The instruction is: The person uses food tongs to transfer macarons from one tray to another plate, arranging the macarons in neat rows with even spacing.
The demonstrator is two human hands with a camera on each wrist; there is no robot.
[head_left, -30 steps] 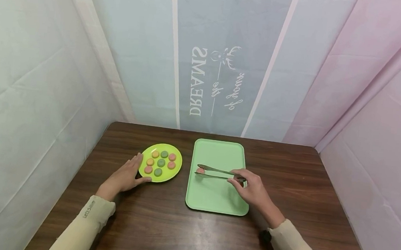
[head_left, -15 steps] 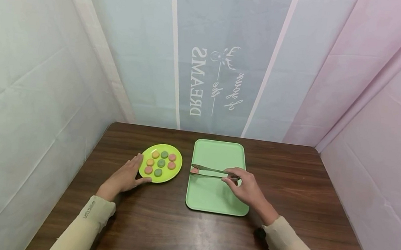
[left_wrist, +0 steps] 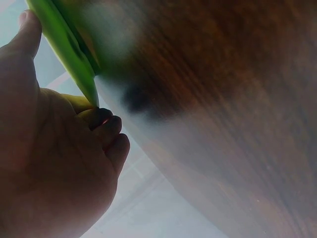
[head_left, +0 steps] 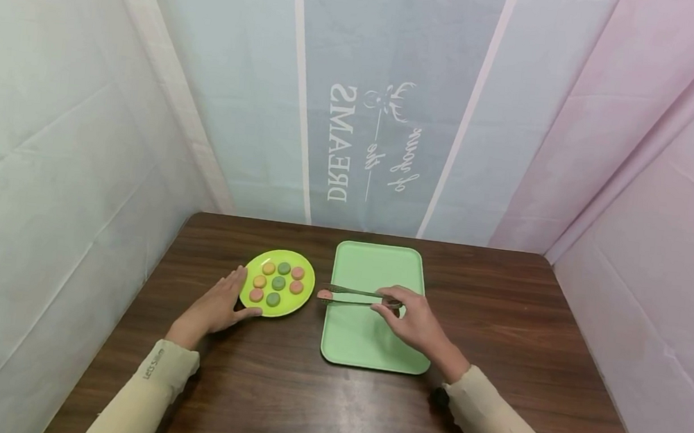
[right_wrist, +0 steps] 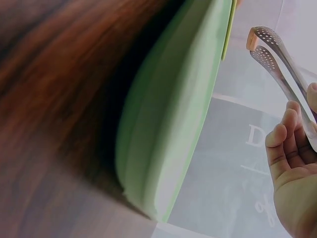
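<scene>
A pair of metal tongs [head_left: 348, 303] with perforated tips [right_wrist: 266, 58] is pinched between the thumb and fingers of my right hand [head_left: 415, 321]. Between the tips sits a pink macaron [head_left: 325, 295], above the left edge of the light green tray [head_left: 373, 337]. My left hand [head_left: 213, 305] rests along the left side of the yellow-green round plate [head_left: 299, 302], fingers fairly straight and thumb at the near rim. Several pink, orange and green macarons [head_left: 278, 282] lie on that plate. The left wrist view shows the left fingers [left_wrist: 108, 130] at the plate's edge.
The brown wooden table [head_left: 303, 407] carries both plate and tray, with a narrow strip of wood between them. A pale printed cloth [head_left: 389, 39] hangs behind the table, and cloth walls stand at both sides.
My right hand has moved left with the tongs, carrying the macaron from above the tray to just past its left edge. The left hand and plate have stayed in place.
</scene>
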